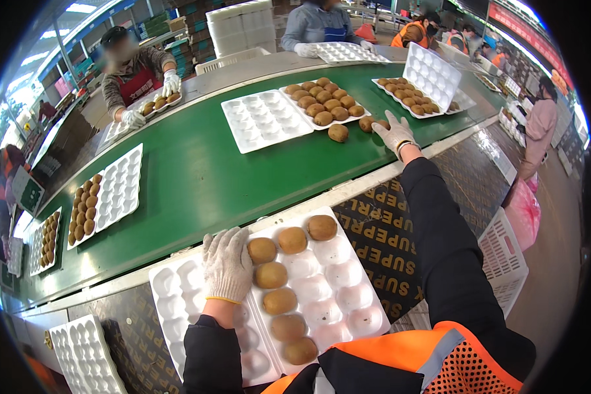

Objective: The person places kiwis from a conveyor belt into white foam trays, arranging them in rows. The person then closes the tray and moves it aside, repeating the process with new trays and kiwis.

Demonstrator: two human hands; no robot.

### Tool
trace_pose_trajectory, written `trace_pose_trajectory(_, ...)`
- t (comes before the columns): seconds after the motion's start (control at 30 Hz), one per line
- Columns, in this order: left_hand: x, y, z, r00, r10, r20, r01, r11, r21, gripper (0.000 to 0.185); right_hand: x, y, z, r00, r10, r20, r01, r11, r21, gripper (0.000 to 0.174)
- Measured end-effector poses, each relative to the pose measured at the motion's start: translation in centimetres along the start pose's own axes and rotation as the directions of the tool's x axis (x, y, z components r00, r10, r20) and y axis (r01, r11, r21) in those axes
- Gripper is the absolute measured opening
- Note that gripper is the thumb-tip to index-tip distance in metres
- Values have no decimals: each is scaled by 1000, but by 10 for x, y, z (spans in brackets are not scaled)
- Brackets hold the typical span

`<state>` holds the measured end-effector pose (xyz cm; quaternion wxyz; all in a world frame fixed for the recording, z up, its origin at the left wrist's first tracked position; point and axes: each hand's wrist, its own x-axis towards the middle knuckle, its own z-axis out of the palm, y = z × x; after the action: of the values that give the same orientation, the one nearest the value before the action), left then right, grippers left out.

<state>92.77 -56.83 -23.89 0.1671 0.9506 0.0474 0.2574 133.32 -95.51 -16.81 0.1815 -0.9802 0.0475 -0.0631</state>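
A white moulded fruit tray (330, 295) lies open before me on the near ledge. Its right half holds several brown kiwifruit (280, 301), down one column and along the far row; other cups there are bare. My left hand (228, 266), in a knitted glove, lies flat on the tray's far part, beside the upper-left kiwifruit. My right hand (395, 134), also gloved, reaches over the green conveyor belt (192, 182). Its thumb and fingers are around a loose kiwifruit (384, 124); whether they grip it cannot be told. Another loose kiwifruit (338, 133) sits to its left.
On the belt are an open tray (266, 120) with one filled half, another filled tray (408, 96) and more at left (120, 182). Stacked trays (86, 354) stand lower left. A metal rail (315, 197) edges the belt. Gloved co-workers (140, 83) work opposite; a crate (505, 261) stands right.
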Motion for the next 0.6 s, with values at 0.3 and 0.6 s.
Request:
trace_pose_trajectory(0.3,-3,-9,6,1000,-21,-14,21,1000,3,34,-35,-112,8,970,180,164,-125,946,-300,93)
trace_pose_trajectory(0.6,7,-6,23,997,27,-74,-29,999,-29,30,-9,-90,32,912,-135,387,238,943,-231,91)
